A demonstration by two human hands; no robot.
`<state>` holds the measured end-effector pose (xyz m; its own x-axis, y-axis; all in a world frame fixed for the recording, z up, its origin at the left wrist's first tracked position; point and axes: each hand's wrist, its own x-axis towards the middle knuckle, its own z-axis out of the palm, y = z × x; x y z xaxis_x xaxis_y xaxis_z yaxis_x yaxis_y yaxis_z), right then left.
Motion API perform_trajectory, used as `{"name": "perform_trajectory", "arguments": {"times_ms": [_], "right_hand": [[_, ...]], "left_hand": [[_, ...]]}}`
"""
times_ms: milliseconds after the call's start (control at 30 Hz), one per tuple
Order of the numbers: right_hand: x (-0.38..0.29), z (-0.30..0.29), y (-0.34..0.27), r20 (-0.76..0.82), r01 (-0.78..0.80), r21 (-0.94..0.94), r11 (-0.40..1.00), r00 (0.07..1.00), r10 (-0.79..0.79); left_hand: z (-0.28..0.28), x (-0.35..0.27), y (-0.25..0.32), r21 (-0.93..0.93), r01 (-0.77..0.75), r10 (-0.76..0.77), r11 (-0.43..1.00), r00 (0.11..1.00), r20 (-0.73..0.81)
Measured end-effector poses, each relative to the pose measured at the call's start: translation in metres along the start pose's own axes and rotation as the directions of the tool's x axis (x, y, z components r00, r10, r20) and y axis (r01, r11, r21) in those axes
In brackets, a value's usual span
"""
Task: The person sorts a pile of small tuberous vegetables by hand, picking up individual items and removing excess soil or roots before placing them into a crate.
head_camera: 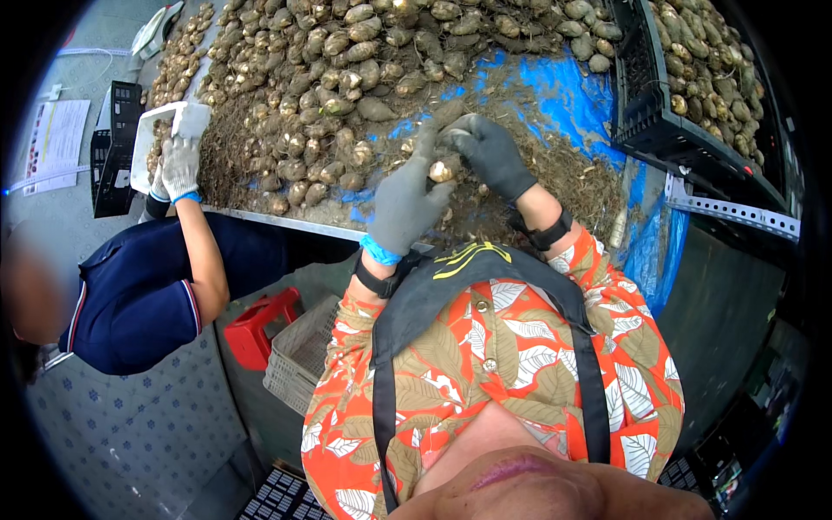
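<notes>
My left hand (406, 205), in a grey glove with a blue band at the wrist, reaches over the heap of soiled taro corms. Its thumb stands apart from its fingers, and a taro corm with a pale cut end (441, 171) shows between them. Whether that corm is gripped or lies beneath, I cannot tell. Close by, my right hand (491, 153), in a dark grey glove, has its fingers curled. A brown taro corm (448, 112) lies at the fingertips of both hands; which hand holds it is unclear.
The taro heap (312, 84) spreads over a table with a blue plastic sheet (559, 84) and root debris (578, 169). A black crate (650, 97) of taro stands right. At left, a co-worker's gloved hand (181, 166) reaches to a white container (140, 146). A red stool (257, 331) stands below.
</notes>
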<state>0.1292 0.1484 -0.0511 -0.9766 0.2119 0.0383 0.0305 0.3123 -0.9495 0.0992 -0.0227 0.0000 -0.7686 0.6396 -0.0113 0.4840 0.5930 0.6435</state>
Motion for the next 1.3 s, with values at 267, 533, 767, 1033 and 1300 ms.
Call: {"name": "perform_trajectory", "arguments": {"times_ms": [267,533,767,1033,1300], "right_hand": [[-0.007,-0.021,-0.002,0.164,0.256,0.162,0.953,0.945,-0.282],[-0.019,-0.006,-0.015,0.185,-0.093,0.490,0.867,0.983,0.000],[-0.021,0.000,-0.010,0.117,-0.046,0.472,0.880,0.993,-0.011],[-0.007,0.011,0.024,0.019,-0.106,0.468,0.877,0.994,0.110],[-0.014,-0.011,-0.005,-0.005,0.091,0.300,0.950,0.996,-0.094]], "left_hand": [[-0.003,0.004,-0.005,0.010,-0.046,0.047,0.999,0.996,-0.071],[0.002,-0.001,-0.008,-0.411,0.258,-0.269,0.875,0.963,0.031],[0.007,-0.003,-0.012,-0.476,0.180,-0.252,0.861,0.963,-0.092],[0.014,-0.003,-0.007,-0.261,-0.028,-0.012,0.965,0.988,-0.152],[0.017,0.001,-0.006,-0.482,0.016,-0.140,0.876,0.965,-0.223]]}}
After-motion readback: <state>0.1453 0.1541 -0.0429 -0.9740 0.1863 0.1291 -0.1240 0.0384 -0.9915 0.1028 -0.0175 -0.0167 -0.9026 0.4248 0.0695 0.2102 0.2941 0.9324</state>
